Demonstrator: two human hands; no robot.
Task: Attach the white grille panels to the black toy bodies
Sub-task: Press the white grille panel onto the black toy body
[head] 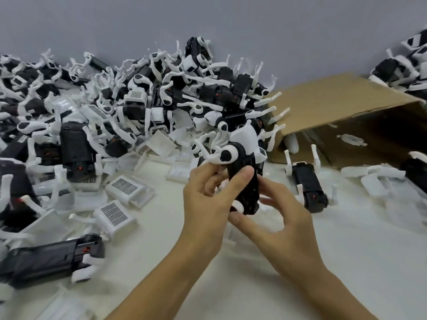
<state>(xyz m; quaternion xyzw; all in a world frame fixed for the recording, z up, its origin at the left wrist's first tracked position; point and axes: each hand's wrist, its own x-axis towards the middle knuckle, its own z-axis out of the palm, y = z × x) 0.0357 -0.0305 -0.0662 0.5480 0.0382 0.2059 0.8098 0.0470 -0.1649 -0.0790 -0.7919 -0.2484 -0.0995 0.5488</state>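
**Two hands on one black toy, a heap of parts behind**

Behind the fingers, a big heap of toys (161, 93) covers the white table (346, 262), black bodies and white legs all mixed together. It stands close behind the held piece, and some white legs from the heap reach nearly to it. To the left of the fingers, loose white grille panels (124, 187) lie on the table, and one more (114, 213) lies just below them, with the mesh side up. Further left and lower, a black body (53, 257) lies on its side. To the right of the fingers, another black body (308, 187) lies on the table with its white legs up, and behind it a cardboard box (346, 107) lies tipped over with its opening toward the table.

The black toy (245, 181) is above the table, between both hands, standing nearly upright. The left hand (208, 199) grips it, with the thumb (240, 176) pressed on the front. The right hand (277, 218) holds it from the right side, fingers curled round it, its thumb (240, 221) at the bottom end.
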